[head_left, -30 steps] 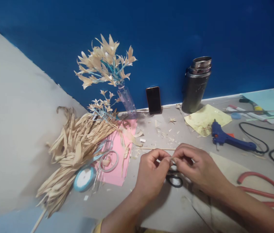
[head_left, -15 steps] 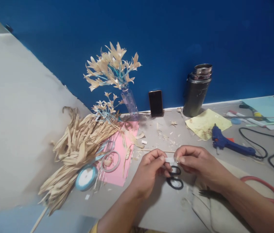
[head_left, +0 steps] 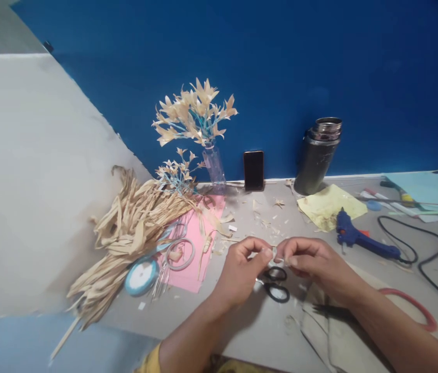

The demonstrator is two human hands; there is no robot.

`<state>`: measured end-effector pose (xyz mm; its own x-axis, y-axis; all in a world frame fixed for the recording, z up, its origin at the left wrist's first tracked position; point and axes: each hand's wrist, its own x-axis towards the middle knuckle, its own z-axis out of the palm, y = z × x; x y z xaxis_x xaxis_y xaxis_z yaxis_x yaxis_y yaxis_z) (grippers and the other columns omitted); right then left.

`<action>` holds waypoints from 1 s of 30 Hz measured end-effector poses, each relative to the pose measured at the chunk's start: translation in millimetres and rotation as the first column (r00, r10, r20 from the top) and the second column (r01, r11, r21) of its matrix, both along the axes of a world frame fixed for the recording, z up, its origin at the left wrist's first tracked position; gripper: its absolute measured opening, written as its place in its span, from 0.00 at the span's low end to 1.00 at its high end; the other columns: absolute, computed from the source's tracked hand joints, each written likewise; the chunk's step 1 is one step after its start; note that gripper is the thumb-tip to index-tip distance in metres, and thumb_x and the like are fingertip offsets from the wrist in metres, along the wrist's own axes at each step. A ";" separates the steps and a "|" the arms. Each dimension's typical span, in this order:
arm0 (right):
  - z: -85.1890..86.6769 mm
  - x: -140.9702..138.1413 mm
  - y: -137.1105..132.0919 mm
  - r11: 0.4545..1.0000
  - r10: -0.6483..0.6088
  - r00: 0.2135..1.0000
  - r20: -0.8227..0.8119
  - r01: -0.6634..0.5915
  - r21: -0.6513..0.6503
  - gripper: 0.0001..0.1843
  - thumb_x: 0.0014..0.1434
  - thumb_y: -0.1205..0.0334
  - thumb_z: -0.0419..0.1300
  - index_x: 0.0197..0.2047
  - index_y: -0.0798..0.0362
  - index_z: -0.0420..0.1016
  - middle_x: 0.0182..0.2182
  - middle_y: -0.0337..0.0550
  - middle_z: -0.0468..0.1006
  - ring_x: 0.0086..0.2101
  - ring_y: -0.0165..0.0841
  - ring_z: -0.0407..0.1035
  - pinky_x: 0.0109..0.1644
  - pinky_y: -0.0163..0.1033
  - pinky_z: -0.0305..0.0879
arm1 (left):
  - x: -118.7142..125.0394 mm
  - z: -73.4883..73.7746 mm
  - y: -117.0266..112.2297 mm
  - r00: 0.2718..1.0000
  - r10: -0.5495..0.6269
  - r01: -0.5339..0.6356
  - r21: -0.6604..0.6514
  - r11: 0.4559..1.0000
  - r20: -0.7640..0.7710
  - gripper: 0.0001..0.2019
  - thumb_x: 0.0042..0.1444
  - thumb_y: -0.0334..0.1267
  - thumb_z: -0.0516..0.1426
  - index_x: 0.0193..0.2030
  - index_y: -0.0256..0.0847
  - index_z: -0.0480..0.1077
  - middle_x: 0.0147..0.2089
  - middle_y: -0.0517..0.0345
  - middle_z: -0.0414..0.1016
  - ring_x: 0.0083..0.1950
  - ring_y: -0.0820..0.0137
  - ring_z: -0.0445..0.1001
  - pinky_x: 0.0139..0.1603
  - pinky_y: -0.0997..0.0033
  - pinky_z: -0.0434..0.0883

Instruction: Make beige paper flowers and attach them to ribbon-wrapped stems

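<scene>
My left hand (head_left: 242, 269) and my right hand (head_left: 312, 261) meet over the grey table (head_left: 242, 326). Both pinch a small pale strip (head_left: 274, 254) between thumb and fingertips. Black-handled scissors (head_left: 275, 284) lie on the table right under the hands. A thin wooden stick (head_left: 234, 240) lies just behind my left hand.
A heap of dried pale leaves (head_left: 129, 233) lies at the left, by a pink sheet (head_left: 193, 243), tape rolls (head_left: 141, 276) and a vase of leaf flowers (head_left: 199, 124). A phone (head_left: 253, 170) and flask (head_left: 317, 155) stand at the blue wall. A blue glue gun (head_left: 359, 241) with cable lies right.
The view has shifted, so everything sits a little lower and further right. My hands have stayed together on the small strip, pulling slightly apart and closing in again.
</scene>
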<state>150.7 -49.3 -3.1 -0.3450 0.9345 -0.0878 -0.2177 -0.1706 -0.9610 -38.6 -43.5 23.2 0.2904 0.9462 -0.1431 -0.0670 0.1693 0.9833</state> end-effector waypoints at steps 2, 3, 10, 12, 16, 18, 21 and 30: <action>-1.6 1.2 0.4 1.000 0.012 1.000 0.000 -0.012 0.013 0.07 0.54 0.60 0.68 0.29 0.54 0.79 0.36 0.41 0.77 0.25 0.25 0.59 0.27 0.33 0.53 | -1.3 -0.4 1.3 0.988 -0.020 0.037 -0.112 0.993 0.150 0.15 0.50 0.45 0.67 0.26 0.36 0.70 0.42 0.50 0.78 0.33 0.72 0.72 0.37 0.71 0.70; -2.5 1.8 0.7 1.000 0.015 1.000 0.004 -0.015 0.017 0.07 0.54 0.60 0.68 0.30 0.54 0.79 0.36 0.41 0.77 0.25 0.25 0.59 0.28 0.33 0.53 | -2.0 0.0 1.8 0.975 -0.031 0.067 -0.159 0.985 0.222 0.15 0.49 0.44 0.67 0.26 0.36 0.70 0.43 0.48 0.78 0.34 0.71 0.74 0.37 0.70 0.71; -2.0 6.6 1.3 0.998 0.027 0.997 0.074 -0.031 0.056 0.11 0.55 0.55 0.68 0.30 0.54 0.78 0.38 0.45 0.79 0.28 0.29 0.65 0.31 0.34 0.59 | -8.6 1.7 7.8 0.915 -0.031 0.156 -0.280 0.947 0.403 0.16 0.47 0.40 0.69 0.25 0.36 0.66 0.40 0.46 0.81 0.34 0.68 0.79 0.35 0.73 0.72; 1.6 6.9 1.4 0.996 0.023 0.993 0.112 -0.032 0.080 0.12 0.55 0.54 0.68 0.30 0.54 0.78 0.37 0.45 0.78 0.31 0.32 0.67 0.33 0.36 0.61 | -10.0 0.9 9.4 0.905 -0.026 0.170 -0.304 0.937 0.425 0.16 0.47 0.40 0.69 0.26 0.36 0.66 0.40 0.45 0.82 0.36 0.66 0.80 0.35 0.73 0.72; 6.6 6.5 3.3 0.988 -0.030 0.989 0.144 0.007 0.154 0.12 0.55 0.54 0.68 0.27 0.53 0.76 0.35 0.44 0.76 0.35 0.36 0.69 0.39 0.38 0.63 | -10.5 -1.0 10.9 0.914 0.025 0.114 -0.316 0.942 0.405 0.16 0.46 0.41 0.70 0.26 0.36 0.67 0.34 0.48 0.80 0.34 0.68 0.79 0.33 0.74 0.72; 5.8 6.9 4.3 0.986 -0.057 0.988 0.145 0.033 0.164 0.12 0.54 0.54 0.68 0.26 0.53 0.76 0.36 0.44 0.76 0.34 0.35 0.68 0.38 0.38 0.63 | -9.4 -1.9 10.9 0.918 0.054 0.076 -0.306 0.949 0.393 0.16 0.45 0.41 0.70 0.25 0.36 0.67 0.34 0.50 0.80 0.34 0.69 0.78 0.32 0.75 0.71; 1.9 8.6 4.4 0.992 -0.080 0.984 0.160 0.062 0.114 0.11 0.52 0.56 0.68 0.26 0.54 0.76 0.41 0.46 0.78 0.30 0.31 0.66 0.33 0.37 0.60 | -7.4 -3.2 10.1 0.920 0.065 0.061 -0.303 0.951 0.387 0.17 0.45 0.41 0.70 0.25 0.36 0.67 0.33 0.51 0.79 0.33 0.70 0.78 0.32 0.74 0.71; 1.5 6.1 2.6 0.995 -0.099 0.990 0.103 0.096 0.028 0.13 0.52 0.56 0.68 0.24 0.55 0.75 0.42 0.46 0.78 0.22 0.23 0.56 0.27 0.35 0.52 | -6.8 -3.8 8.4 0.930 0.115 -0.004 -0.303 0.953 0.349 0.18 0.44 0.43 0.70 0.26 0.37 0.66 0.29 0.54 0.76 0.32 0.70 0.76 0.32 0.73 0.71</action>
